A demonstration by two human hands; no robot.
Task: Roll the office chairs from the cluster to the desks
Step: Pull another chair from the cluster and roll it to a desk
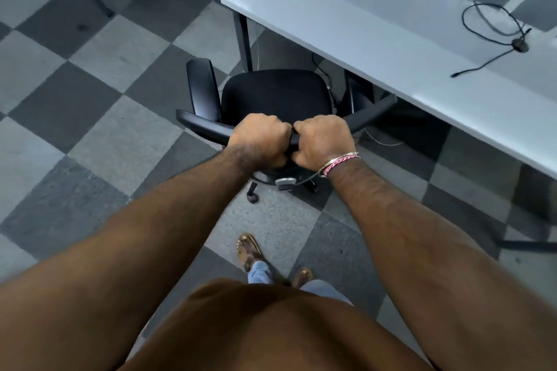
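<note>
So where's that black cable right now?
In the head view, the thin black cable lies looped on the pale grey desk, upper right, beyond the black office chair.

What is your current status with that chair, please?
Left hand and right hand grip chair backrest. Chair at desk edge. Right armrest near desk underside.

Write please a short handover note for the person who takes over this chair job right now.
Left hand and right hand both grip the top of the backrest of the black office chair, side by side.
The chair stands at the white desk, its right armrest under the desk edge, the seat not yet under it.
Left: push it in, then fetch any other chairs; none shows here.
</note>
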